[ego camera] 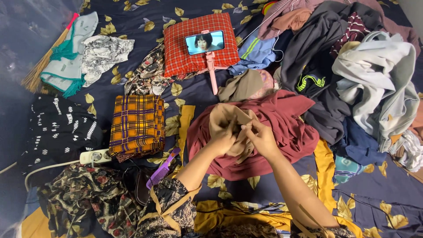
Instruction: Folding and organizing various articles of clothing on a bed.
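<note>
At far left, a straw broom [42,66] lies half hidden under a white-and-teal garment [66,53], its handle cut off by folded cloth. A folded orange plaid cloth [137,125] sits beside a purple comb [162,169], partly buried. At centre, the left hand [224,140] and right hand [263,139] are both closed on a tan cloth [227,119], fingertips pinching its bunched folds, which hide the left hand's fingers. The tan cloth rests on a maroon garment [286,128]. A heap of clothes [352,66] runs off frame at right.

hands 2 [224,140] | folded plaid cloth 1 [137,125] | comb 1 [162,169] | phone 1 [205,42]
</note>
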